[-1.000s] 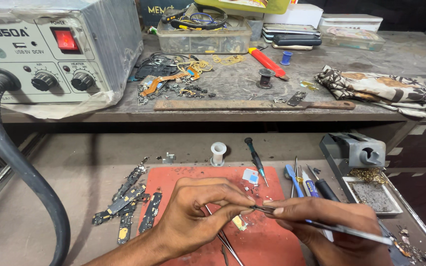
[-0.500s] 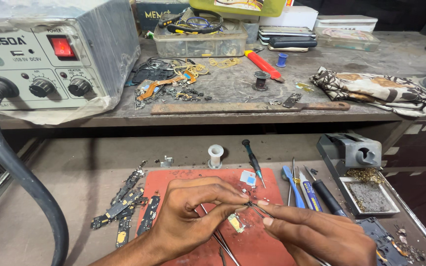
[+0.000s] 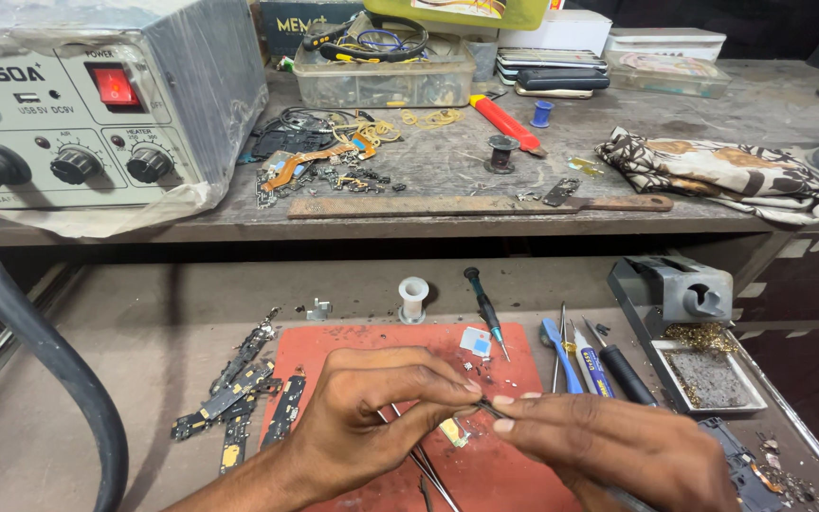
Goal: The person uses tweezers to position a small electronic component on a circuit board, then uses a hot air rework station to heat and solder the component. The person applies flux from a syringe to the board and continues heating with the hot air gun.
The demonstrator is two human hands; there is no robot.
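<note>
My left hand (image 3: 372, 417) and my right hand (image 3: 609, 446) meet over a red work mat (image 3: 353, 343) on the lower bench. The left fingertips pinch a tiny part right where the right fingers grip a thin metal tool, whose tip (image 3: 483, 408) shows between the hands. A small gold-coloured component (image 3: 453, 432) lies on the mat just below the fingertips. Metal tweezers (image 3: 428, 471) lie on the mat under my left hand.
Circuit board strips (image 3: 239, 389) lie left of the mat. A white spool (image 3: 413, 299), a screwdriver (image 3: 483, 308), several hand tools (image 3: 590, 356) and a soldering stand with tray (image 3: 694, 322) sit behind and right. A hot-air station (image 3: 87, 104) with black hose (image 3: 11, 313) stands at upper left.
My right hand has slid left and closed in on the left fingertips. The long thin tool that stuck out to the right is now mostly hidden by the hand.
</note>
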